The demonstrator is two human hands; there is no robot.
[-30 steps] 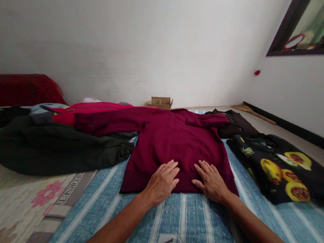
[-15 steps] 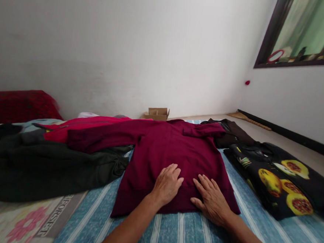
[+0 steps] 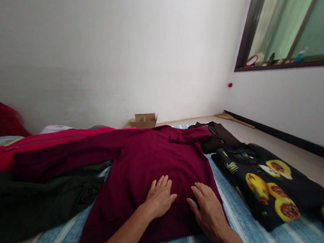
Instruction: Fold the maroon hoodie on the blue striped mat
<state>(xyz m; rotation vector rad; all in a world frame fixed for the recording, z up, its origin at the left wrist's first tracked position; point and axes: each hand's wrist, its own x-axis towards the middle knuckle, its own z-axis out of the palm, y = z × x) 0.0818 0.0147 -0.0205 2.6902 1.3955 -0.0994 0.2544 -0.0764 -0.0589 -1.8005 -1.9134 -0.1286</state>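
As left hand (image 3: 159, 199) and right hand (image 3: 207, 210) lay over maroon sweatshirt (image 3: 154, 158) | grips unclenched | I saw striped bedding (image 3: 232, 206) between its right edge and fruit-print garment (image 3: 258, 172)

Hands (image 3: 160, 199): two. Maroon sweatshirt (image 3: 148, 163): one. Other garments (image 3: 254, 187): at least four. Cardboard box (image 3: 144, 124): one. Red-rimmed mirror (image 3: 251, 61): one.

left hand (image 3: 159, 198) and right hand (image 3: 208, 209) spread palms down (thumbs inward).

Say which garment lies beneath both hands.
The maroon sweater, spread out mid-picture; the black fruit-print shirt lies folded at right, the dark green garment at left.
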